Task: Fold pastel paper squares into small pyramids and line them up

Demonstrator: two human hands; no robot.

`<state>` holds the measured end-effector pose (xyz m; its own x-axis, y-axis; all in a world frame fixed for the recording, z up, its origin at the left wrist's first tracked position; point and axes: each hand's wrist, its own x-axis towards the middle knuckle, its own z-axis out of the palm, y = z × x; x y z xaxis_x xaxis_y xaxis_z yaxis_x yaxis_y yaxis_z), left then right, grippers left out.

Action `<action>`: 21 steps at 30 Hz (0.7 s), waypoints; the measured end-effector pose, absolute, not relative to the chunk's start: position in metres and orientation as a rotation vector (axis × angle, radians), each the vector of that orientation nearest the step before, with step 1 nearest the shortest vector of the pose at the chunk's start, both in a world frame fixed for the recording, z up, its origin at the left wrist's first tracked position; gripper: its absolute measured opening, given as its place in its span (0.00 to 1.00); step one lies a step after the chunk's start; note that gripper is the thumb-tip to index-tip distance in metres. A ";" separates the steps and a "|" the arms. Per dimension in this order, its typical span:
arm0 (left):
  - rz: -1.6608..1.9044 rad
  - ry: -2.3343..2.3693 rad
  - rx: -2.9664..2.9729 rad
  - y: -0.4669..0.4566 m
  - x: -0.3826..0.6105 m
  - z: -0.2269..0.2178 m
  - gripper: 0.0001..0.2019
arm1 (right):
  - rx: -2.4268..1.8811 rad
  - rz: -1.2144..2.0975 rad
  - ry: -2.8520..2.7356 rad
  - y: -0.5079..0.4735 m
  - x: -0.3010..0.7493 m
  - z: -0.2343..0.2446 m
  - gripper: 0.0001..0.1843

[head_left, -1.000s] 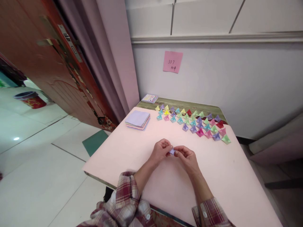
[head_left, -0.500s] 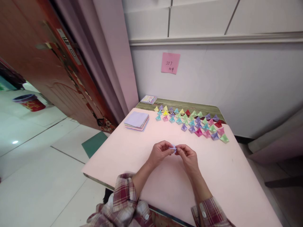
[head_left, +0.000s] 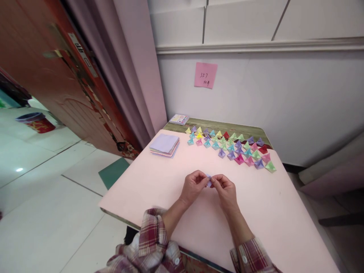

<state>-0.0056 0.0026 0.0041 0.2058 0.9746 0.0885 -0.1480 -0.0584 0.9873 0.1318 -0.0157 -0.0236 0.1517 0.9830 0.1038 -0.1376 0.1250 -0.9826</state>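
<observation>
Between my fingertips, above the middle of the pink-covered table, is a small piece of folded lavender paper. My left hand pinches its left side with thumb and forefinger. On the other side my right hand grips it the same way. Most of the paper is hidden behind the fingers. Beyond my hands stand rows of small folded paper pieces in several colours, each rising to a point. A stack of square paper sheets, lavender on top, lies to the left.
At the back left corner lies a packet. A pink note is stuck on the wall behind the table. To the left are a curtain, a red-brown door, a bin and a green sheet on the floor.
The folded lavender paper has turned between my fingertips and shows less of its width. My left hand has shifted slightly right, and both hands still pinch the paper.
</observation>
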 end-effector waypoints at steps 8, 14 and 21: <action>1.188 0.865 1.213 0.002 -0.003 0.003 0.12 | -1.096 1.062 -1.034 -0.016 0.135 -0.019 0.11; 1.205 0.912 1.254 0.001 -0.002 0.003 0.12 | -1.100 1.061 -1.030 -0.017 0.132 -0.021 0.11; 1.252 0.940 1.179 -0.001 0.005 -0.001 0.13 | -1.066 1.069 -0.925 -0.016 0.126 -0.025 0.15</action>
